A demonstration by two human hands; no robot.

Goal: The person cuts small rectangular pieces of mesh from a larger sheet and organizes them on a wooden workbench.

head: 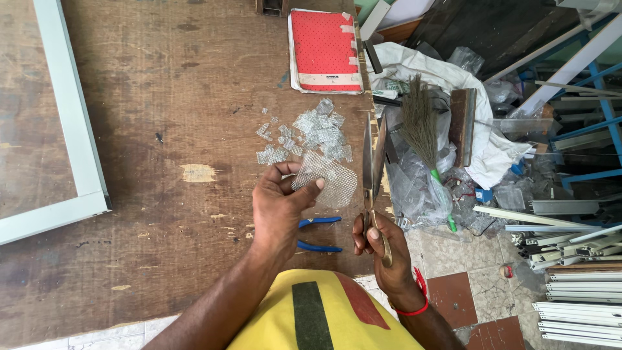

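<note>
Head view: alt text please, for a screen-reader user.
A person's left hand holds a piece of grey mesh while the right hand grips scissors beside it, over a worn wooden table strewn with small mesh scraps.

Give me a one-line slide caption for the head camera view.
Left hand holds wire mesh piece, right hand grips scissors over worn wooden table.

Both forearms are bare, with no sleeves reaching into view. The left hand [278, 210] carries no ring, watch or band on its wrist. The right hand [382, 249] has a thin red wristband [414, 304] looped around the wrist just below it, with a red loose end sticking out beside it. Between the forearms shows a yellow shirt [324, 317], printed with a dark vertical stripe and a red patch right of that stripe.
</note>
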